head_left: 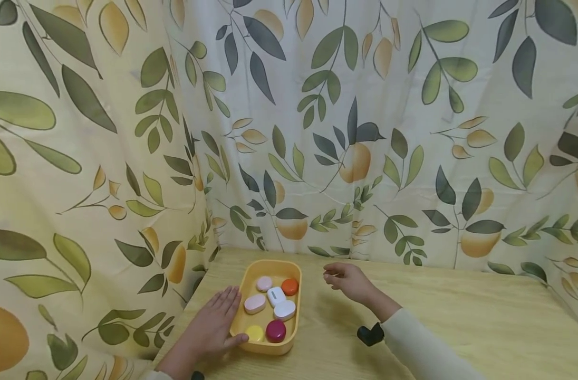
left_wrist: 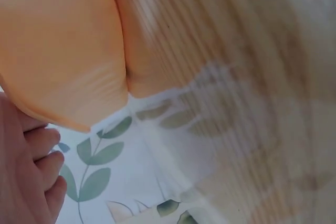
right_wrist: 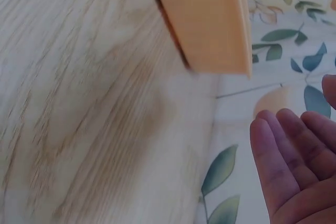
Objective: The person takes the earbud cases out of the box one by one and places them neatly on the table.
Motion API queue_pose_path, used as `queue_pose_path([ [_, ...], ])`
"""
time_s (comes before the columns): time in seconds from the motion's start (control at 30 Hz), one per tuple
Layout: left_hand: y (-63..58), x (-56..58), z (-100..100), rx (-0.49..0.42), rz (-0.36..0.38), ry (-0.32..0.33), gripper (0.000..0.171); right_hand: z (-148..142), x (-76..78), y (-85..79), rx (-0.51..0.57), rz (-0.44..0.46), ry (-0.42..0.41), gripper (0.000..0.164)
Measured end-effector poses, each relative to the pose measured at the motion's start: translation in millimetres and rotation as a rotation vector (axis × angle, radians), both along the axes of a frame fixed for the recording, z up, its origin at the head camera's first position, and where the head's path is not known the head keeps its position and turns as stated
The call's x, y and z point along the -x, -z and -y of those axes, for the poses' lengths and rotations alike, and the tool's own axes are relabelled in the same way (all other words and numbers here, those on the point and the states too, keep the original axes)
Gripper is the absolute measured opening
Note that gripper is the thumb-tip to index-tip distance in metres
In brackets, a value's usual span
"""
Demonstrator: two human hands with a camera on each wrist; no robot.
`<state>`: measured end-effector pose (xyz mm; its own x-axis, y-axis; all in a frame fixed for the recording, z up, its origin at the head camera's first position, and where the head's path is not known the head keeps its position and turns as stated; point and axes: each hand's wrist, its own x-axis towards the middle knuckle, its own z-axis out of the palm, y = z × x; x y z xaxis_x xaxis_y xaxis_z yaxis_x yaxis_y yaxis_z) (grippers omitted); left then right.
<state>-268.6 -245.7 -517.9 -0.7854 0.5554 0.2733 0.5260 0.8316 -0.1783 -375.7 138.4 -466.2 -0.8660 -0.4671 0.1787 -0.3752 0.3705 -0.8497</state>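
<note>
An orange-yellow rectangular tray (head_left: 271, 348) stands on the wooden table in the head view. Inside lie several small rounded, glossy pieces: a pale pink round one (head_left: 264, 284), an orange-red one (head_left: 290, 286), a white one with a grey mark (head_left: 276, 296), a pink oval (head_left: 254, 303), a white oval (head_left: 285, 310), a yellow one (head_left: 254, 333) and a magenta one (head_left: 276, 331). My left hand (head_left: 213, 324) rests along the tray's left side, fingers straight, thumb at the near left corner. My right hand (head_left: 350, 282) hovers right of the tray, loosely bent and holding nothing.
Light wooden table top (head_left: 460, 316) extends to the right of the tray. A leaf-and-fruit patterned curtain (head_left: 289, 132) hangs behind the table and along its left side. A black band part (head_left: 370, 334) shows at my right wrist.
</note>
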Motion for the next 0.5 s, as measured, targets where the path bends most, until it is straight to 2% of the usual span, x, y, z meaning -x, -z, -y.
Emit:
queue_pose_path([
  [0.2,-6.9,-3.8,2,-0.004,0.043,0.019,0.091,17,3.8,-3.8,0.023,-0.013,-0.030,0.041],
  [0.3,-7.5,-1.8,3,-0.010,0.066,0.025,0.090,26,8.9,-6.9,0.070,0.062,-0.040,0.044],
  [0.5,1.1,-2.4,1,-0.018,0.088,0.035,0.090,41,15.5,-4.9,0.186,0.271,-0.070,0.043],
])
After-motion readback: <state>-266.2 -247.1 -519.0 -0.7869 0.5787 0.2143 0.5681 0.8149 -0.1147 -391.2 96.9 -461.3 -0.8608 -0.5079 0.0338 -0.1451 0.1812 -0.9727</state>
